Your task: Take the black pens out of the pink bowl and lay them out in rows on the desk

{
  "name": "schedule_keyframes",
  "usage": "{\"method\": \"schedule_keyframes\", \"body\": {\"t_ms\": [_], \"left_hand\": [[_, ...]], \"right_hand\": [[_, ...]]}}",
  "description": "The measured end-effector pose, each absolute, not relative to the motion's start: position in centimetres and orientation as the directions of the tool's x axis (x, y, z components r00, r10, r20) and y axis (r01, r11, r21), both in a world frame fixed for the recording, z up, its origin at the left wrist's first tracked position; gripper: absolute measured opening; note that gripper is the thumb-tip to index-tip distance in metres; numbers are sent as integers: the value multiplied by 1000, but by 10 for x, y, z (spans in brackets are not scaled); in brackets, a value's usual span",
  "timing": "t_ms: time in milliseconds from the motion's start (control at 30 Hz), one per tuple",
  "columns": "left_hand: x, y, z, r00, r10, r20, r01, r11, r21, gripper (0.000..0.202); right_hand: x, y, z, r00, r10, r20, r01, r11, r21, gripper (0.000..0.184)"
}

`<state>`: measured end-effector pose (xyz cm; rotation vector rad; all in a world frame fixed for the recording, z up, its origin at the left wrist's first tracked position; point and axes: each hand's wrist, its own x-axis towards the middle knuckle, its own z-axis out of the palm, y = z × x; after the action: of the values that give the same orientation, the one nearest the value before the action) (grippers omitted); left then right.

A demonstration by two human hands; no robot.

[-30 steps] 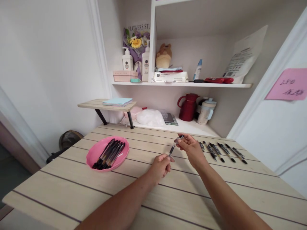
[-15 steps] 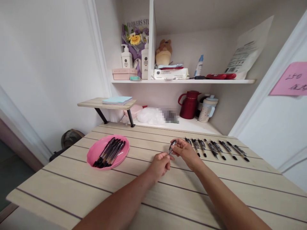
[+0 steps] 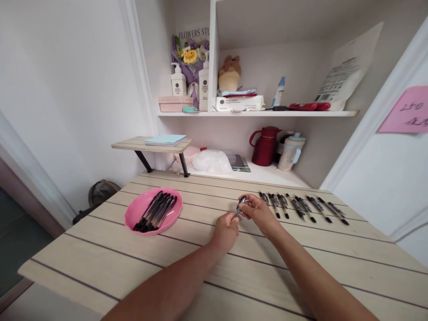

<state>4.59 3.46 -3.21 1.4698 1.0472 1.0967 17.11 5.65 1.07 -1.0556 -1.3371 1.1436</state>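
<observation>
Both hands meet over the middle of the wooden table. My left hand is closed around the lower end of a black pen. My right hand pinches the pen's upper end, fingers curled over it. Left of the hands sits a pink plate holding several black pens. To the right, a row of several black pens lies side by side on the table.
Behind the table a small wooden riser carries a blue notebook. White shelves hold a red jug, a pale cup, pump bottles and a plush toy. A pink note hangs on the right wall.
The hands have drawn closer together on the pen and sunk slightly toward the table. The right hand slid down the pen, uncovering more of the pen row.
</observation>
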Motion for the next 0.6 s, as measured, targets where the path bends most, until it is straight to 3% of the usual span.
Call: {"method": "schedule_keyframes", "body": {"t_ms": [233, 367, 500, 600], "left_hand": [[44, 36, -21, 141, 966, 217, 167, -239, 957, 24], [25, 37, -3, 76, 965, 251, 202, -262, 944, 33], [-23, 39, 23, -94, 964, 247, 552, -156, 819, 33], [-73, 39, 43, -196, 946, 257, 676, -59, 735, 28]], "right_hand": [[175, 51, 17, 5, 994, 113, 124, 112, -986, 37], [193, 40, 9, -17, 995, 101, 329, 101, -939, 33], [216, 23, -11, -99, 993, 58, 587, 106, -803, 33], [229, 11, -23, -122, 988, 99, 717, 157, -679, 31]]}}
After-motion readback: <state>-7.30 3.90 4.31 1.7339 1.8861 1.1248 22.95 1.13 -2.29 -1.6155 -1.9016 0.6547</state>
